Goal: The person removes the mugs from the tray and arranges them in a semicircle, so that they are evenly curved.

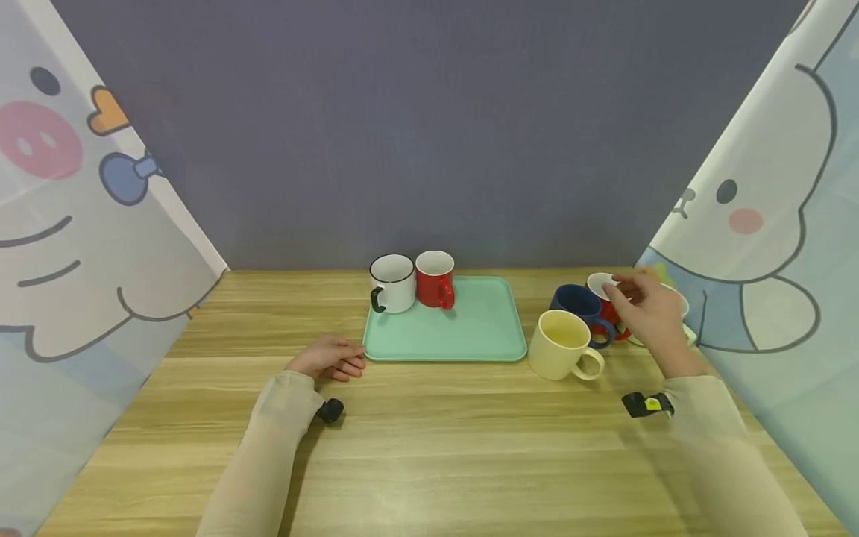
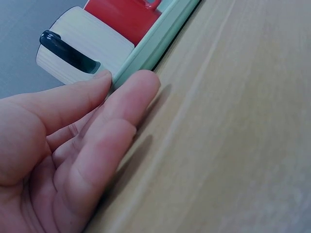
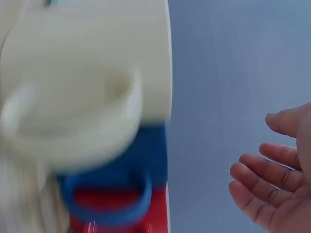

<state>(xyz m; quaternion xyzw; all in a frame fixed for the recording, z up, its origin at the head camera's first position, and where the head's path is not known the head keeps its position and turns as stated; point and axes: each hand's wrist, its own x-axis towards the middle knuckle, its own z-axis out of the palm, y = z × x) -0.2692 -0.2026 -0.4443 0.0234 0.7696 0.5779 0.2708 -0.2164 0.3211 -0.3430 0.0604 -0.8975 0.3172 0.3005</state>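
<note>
A mint tray (image 1: 479,321) is seemingly being loaded: the left hand (image 1: 329,359) is pinching its near left corner; the right hand (image 1: 649,309), fingers apart, is hovering near a smooth blue mug (image 1: 579,298) towards the bench's (image 1: 436,447) far right corner, target unclear, next calling for a grip. A ribbed white mug (image 1: 400,292) and glossy red mug (image 1: 430,288) are occupying the tray's far left corner.

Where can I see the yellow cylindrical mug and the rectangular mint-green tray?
Yellow cylindrical mug (image 1: 554,358), head view: outer wall, below the rim.
Rectangular mint-green tray (image 1: 473,327), head view: bare flat surface.
</note>
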